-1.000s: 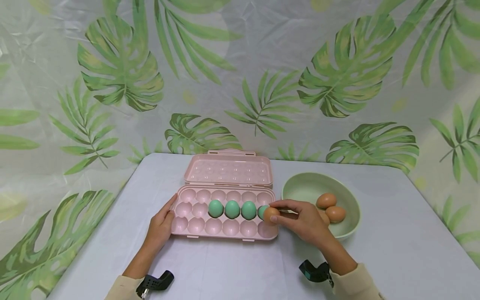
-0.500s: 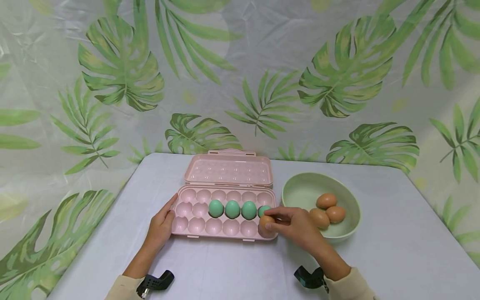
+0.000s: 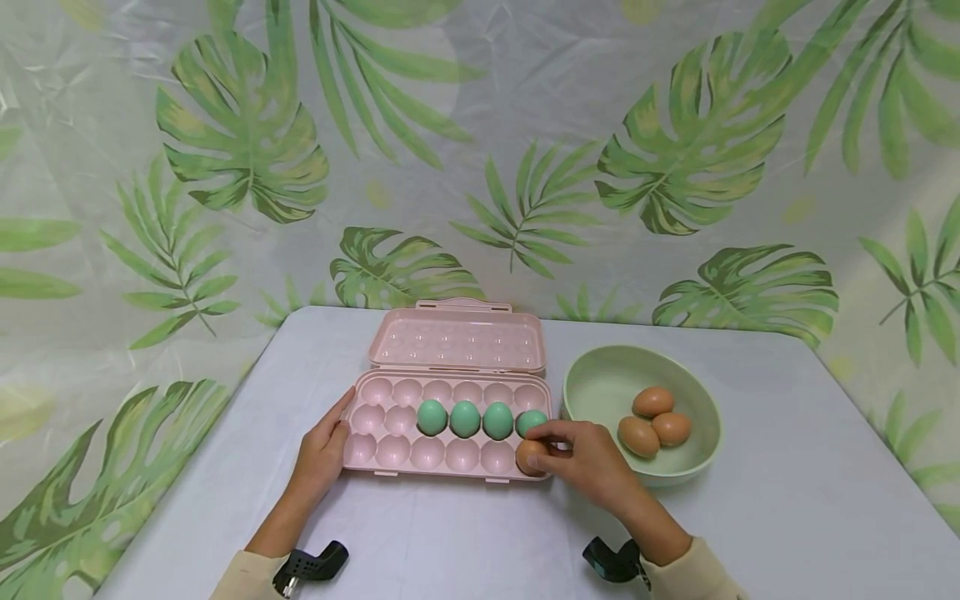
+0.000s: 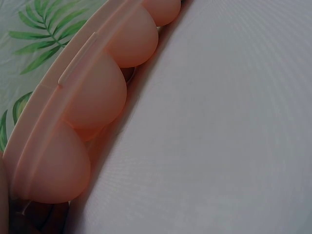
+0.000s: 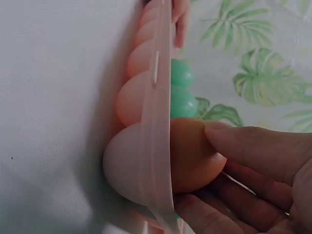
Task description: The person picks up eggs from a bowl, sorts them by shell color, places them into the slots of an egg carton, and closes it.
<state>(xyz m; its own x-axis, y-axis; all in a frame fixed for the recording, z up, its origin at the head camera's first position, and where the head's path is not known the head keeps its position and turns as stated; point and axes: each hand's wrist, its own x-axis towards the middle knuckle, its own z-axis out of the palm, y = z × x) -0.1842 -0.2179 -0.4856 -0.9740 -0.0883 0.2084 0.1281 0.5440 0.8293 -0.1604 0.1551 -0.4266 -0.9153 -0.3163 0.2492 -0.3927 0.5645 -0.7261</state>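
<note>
In the head view a pink plastic egg carton lies with its lid folded back. Several green eggs sit in its middle row. At the front right cup, my right hand pinches a brown egg between thumb and fingers. The egg's lower part is down in the cup, as the right wrist view shows. My left hand grips the carton's left end; in the left wrist view dark fingers show beneath its near cup.
A light green bowl stands right of the carton, with three brown eggs in it. Both stand on a white-covered table. Behind hangs a leaf-patterned sheet.
My right hand has moved slightly left and toward the front, lowering the brown egg into the front right cup. The left hand and carton have stayed still.
</note>
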